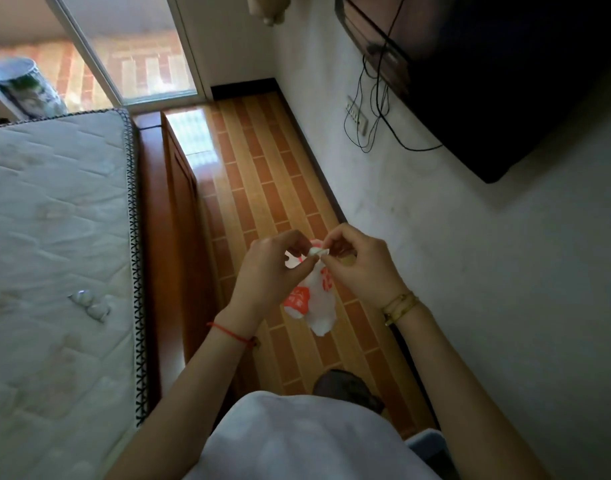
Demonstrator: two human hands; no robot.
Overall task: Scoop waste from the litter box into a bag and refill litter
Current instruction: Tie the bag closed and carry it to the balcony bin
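A small white plastic bag point(318, 306) with orange print hangs in front of me over the tiled floor. My left hand point(269, 268) pinches its top from the left. My right hand point(359, 265) pinches the same knotted top from the right, fingertips almost touching the left ones. The bag droops below both hands. A pale blue corner point(427, 445) shows at the bottom right near the wall; I cannot tell whether it is the litter box. No scoop or litter is visible.
A bare mattress point(54, 237) on a wooden bed frame point(172, 237) fills the left. A white wall with a dark mounted screen point(504, 81) and hanging cables point(376, 109) runs along the right. A narrow tiled aisle point(262, 168) leads to a glass door point(130, 57).
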